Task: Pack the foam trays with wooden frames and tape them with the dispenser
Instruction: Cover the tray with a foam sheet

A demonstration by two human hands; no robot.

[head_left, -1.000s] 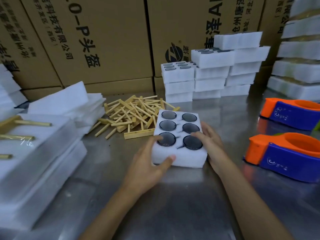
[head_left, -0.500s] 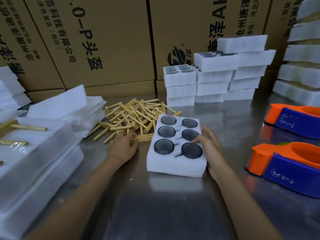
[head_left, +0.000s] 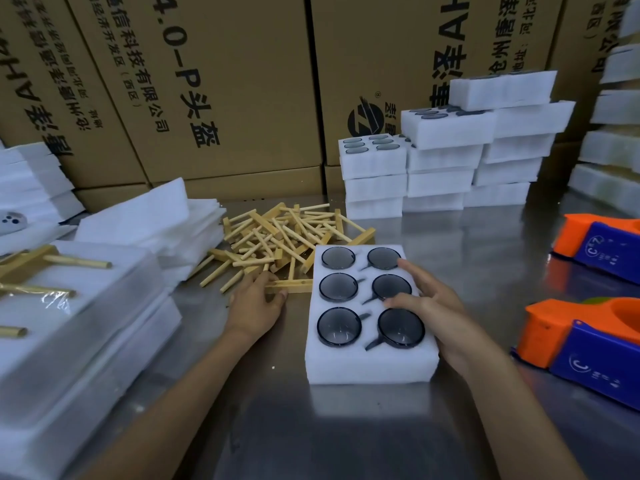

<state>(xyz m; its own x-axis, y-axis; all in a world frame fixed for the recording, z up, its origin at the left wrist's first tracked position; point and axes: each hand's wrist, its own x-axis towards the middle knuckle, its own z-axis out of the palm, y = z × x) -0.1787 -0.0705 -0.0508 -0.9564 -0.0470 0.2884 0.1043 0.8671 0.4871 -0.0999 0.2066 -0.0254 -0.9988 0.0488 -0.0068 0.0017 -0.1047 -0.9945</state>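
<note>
My arms reach in from the near edge over the steel worktop (head_left: 346, 438). Right in front of me sits the foam tray (head_left: 367, 362), a white block with six round pockets, each holding a dark lens; it lies flat, long side running away from me. My right hand (head_left: 429, 306) rests on the tray's right side, fingers loosely spread and fairly straight across the top, the thumb lying toward the middle right pocket, nothing gripped. My left hand (head_left: 256, 306) is just left of the tray, down on the worktop, fingers curled onto a flat wooden frame (head_left: 294, 286) that lies crosswise against the tray's left edge; the fingertips press and pinch its near end.

To my near left stands a stack of foam slabs (head_left: 69, 323) with wooden sticks lying on top under clear film. At the near right sits an orange and blue dispenser (head_left: 585, 344), and a second dispenser (head_left: 602, 247) lies farther back on the right.

Beyond my left hand is a loose pile of frames (head_left: 284, 233), sticks crossing every way, touching the tray's far left corner. Left of that pile lies a heap of thin foam sheets (head_left: 152, 220). Farther back, right of centre, stand stacks of filled trays (head_left: 446, 161), several high. Cardboard boxes (head_left: 221, 84) with printed lettering form the far wall.
</note>
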